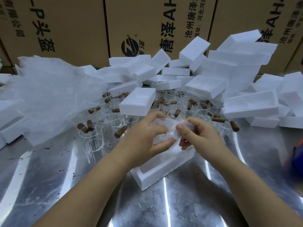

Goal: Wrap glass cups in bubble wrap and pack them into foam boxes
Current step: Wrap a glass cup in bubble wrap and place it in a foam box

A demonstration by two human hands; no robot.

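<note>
**Both hands grip a bundle of bubble wrap (165, 126) above an open foam box (157, 171)**

The left hand (147, 136) holds the bundle from the left, fingers curled over its top and thumb under it. The right hand (201, 135) pinches its right end between thumb and curled fingers. Whether a cup sits inside the wrap cannot be told.

The foam box lies open directly below, near the middle of the steel tabletop (82, 185), turned at an angle.

Behind the hands, toward the far edge, stand many glass cups (93, 138) with brown wooden handles (120, 132). One closed foam box (139, 102) rests on top of them.

A loose heap of bubble wrap (54, 95) covers the far left of the tabletop. More foam boxes (229, 71) are piled along the far edge and the right side. Printed cardboard cartons (147, 22) stand behind the table. A blurred blue and orange thing (297, 153) shows at the right edge.
</note>
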